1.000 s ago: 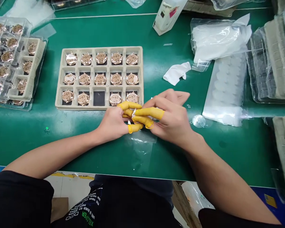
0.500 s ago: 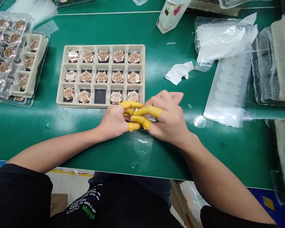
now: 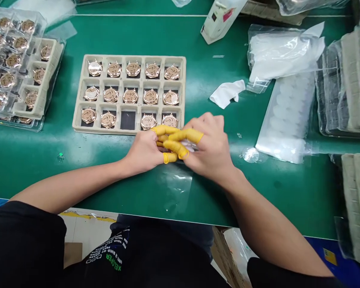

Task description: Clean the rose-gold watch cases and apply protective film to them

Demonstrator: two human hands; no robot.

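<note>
My left hand (image 3: 147, 151) and my right hand (image 3: 208, 148) meet just below the front edge of a beige tray (image 3: 184, 92). Both wear yellow finger cots, and their fingertips pinch a small rose-gold watch case (image 3: 165, 149), which is almost hidden between them. The tray holds rows of rose-gold watch cases (image 3: 130, 96) in square cells. One cell (image 3: 128, 120) in its front row shows only black padding. A clear plastic film (image 3: 175, 186) lies on the green mat under my hands.
Stacked clear trays of more watch cases (image 3: 15, 68) sit at the far left. A white cloth (image 3: 228, 93), plastic bags (image 3: 282, 48), a white blister tray (image 3: 288, 116) and a small clear round piece (image 3: 250, 154) lie to the right. A white box (image 3: 220, 18) stands at the back.
My hands have closed tighter around the watch case, which showed between the fingertips a second ago. The view has drifted slightly, shifting everything a little to the right.
</note>
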